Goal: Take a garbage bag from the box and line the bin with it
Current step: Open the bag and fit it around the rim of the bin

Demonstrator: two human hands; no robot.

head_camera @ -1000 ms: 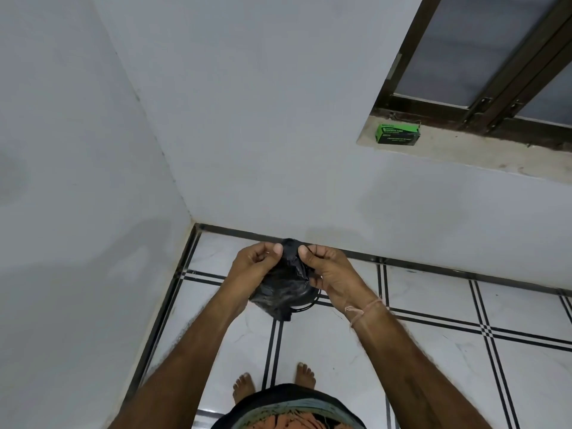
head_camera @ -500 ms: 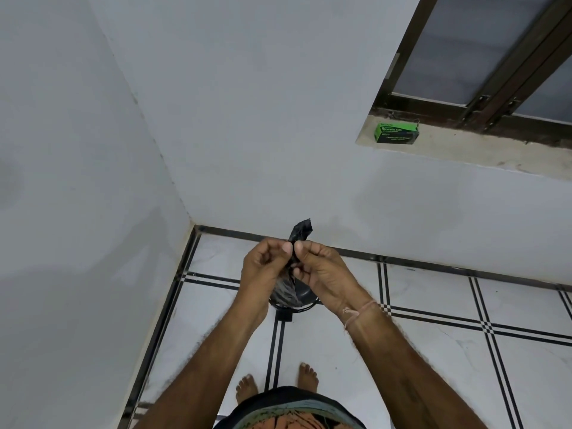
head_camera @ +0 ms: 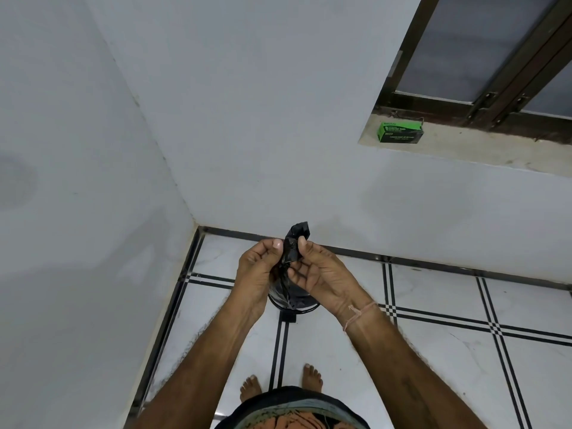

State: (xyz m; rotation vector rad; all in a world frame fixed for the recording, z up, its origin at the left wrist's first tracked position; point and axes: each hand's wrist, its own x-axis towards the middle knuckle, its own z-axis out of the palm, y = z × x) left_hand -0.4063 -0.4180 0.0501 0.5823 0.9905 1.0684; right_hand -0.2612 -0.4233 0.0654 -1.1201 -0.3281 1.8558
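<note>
Both hands, the left hand [head_camera: 257, 270] and the right hand [head_camera: 318, 274], are pinched shut on a crumpled black plastic garbage bag [head_camera: 292, 246], held low in front of the person, directly above the small round black bin [head_camera: 294, 306] on the tiled floor. One bag is out of the green cardboard box [head_camera: 400, 132] on the window ledge up right of the bin; opening and lining seem still to come. Compared with a second ago, the bundle is narrower, its tip now poking above the fingers.

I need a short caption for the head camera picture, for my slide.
Both hands, left and right, pinch a folded black garbage bag above the bin; the green box sits on the sill.
</note>
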